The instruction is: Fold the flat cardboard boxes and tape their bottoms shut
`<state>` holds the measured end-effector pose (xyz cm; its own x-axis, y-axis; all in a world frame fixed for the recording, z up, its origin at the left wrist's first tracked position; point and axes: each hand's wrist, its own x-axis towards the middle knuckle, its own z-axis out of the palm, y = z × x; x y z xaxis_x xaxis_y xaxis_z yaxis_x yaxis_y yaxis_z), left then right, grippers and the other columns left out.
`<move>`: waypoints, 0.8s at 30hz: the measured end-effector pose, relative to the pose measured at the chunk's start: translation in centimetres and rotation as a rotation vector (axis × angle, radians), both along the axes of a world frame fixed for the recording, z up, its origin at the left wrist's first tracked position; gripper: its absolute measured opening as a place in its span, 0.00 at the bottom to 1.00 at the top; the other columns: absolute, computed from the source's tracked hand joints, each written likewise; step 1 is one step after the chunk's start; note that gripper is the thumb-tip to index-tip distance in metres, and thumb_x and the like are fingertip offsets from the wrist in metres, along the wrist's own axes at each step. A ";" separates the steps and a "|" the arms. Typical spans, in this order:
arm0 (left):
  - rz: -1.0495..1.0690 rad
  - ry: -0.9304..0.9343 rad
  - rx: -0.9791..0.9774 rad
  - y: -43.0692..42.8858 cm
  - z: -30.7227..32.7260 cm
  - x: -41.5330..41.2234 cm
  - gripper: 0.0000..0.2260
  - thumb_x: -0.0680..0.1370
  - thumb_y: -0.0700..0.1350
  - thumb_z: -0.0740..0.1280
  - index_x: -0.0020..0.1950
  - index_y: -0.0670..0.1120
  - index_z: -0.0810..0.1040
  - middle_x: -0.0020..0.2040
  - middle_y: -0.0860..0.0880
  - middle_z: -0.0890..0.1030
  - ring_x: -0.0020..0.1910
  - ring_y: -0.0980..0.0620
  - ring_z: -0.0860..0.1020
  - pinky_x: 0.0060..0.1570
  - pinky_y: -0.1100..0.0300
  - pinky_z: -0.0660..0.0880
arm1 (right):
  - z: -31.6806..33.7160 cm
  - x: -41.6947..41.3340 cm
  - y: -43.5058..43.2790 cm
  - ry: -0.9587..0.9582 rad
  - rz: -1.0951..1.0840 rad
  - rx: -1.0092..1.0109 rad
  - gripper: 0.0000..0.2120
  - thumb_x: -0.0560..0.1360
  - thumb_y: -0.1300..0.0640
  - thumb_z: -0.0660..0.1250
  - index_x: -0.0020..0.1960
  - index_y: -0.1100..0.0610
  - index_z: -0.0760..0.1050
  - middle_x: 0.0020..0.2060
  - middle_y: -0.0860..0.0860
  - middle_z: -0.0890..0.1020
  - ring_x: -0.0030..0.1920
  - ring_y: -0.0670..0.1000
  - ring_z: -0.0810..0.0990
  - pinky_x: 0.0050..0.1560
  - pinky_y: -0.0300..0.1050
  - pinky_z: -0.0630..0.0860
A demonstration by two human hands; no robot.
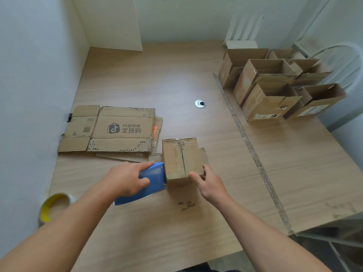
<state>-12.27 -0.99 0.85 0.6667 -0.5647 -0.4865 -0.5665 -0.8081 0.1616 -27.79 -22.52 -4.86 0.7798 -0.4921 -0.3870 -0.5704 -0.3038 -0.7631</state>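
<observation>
L hand (127, 179) grips a blue tape dispenser (152, 186): fingers curled over its top, thumb down the near side. The dispenser's front edge touches the near-left side of the small folded box (181, 160).

R hand (209, 183) holds that box at its near-right corner, thumb on the top face, fingers wrapped round the right side.

The box stands on the surface (157, 79) in front of the person, approx. centre of view. Its 2 upward flaps are closed and meet at a seam running away from the camera. Can't tell whether tape lies over the seam.

Left of the box, near the wall, is a stack of flat cardboard boxes (114, 130). The top 1 has a printed bag logo w/ characters, and its corners are torn.

A tape roll (56, 207) w/ yellow core sits at the near-left edge of the surface, just beside the L forearm.

Far right, a group of folded boxes (271, 95) stands close together, open tops up, some w/ labels on the sides.

A grey worn strip (247, 138) runs along the surface between the held box and that group. A round metal grommet (200, 104) sits mid-surface. A white chair (343, 61) shows behind the group.
</observation>
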 end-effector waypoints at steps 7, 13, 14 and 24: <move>0.014 -0.065 0.037 -1.0 1.0 -0.4 0.30 0.74 0.55 0.58 0.76 0.70 0.56 0.65 0.52 0.78 0.62 0.45 0.75 0.52 0.53 0.74 | -0.3 0.7 -0.4 0.053 0.056 -0.142 0.25 0.73 0.39 0.72 0.61 0.53 0.71 0.56 0.51 0.82 0.57 0.55 0.79 0.58 0.51 0.76; 0.034 -0.032 0.050 -1.7 1.7 -0.4 0.30 0.73 0.55 0.59 0.75 0.71 0.57 0.68 0.52 0.76 0.64 0.45 0.74 0.57 0.52 0.75 | -0.5 0.4 -0.6 0.030 0.120 -0.318 0.22 0.73 0.38 0.71 0.51 0.55 0.70 0.46 0.56 0.83 0.48 0.60 0.79 0.46 0.51 0.73; 0.029 -0.019 0.052 -1.8 1.8 -0.2 0.31 0.72 0.56 0.58 0.75 0.71 0.58 0.69 0.53 0.75 0.64 0.46 0.74 0.58 0.52 0.74 | -0.4 0.3 -0.7 0.028 0.131 -0.332 0.21 0.74 0.39 0.71 0.52 0.56 0.71 0.46 0.56 0.83 0.48 0.61 0.79 0.46 0.52 0.73; 0.023 0.073 0.022 -2.3 1.8 0.3 0.29 0.73 0.54 0.61 0.74 0.69 0.61 0.69 0.55 0.75 0.64 0.49 0.74 0.57 0.56 0.73 | 0.8 0.6 -1.5 0.130 0.129 -0.293 0.46 0.74 0.41 0.71 0.81 0.48 0.46 0.80 0.54 0.53 0.78 0.56 0.56 0.73 0.58 0.63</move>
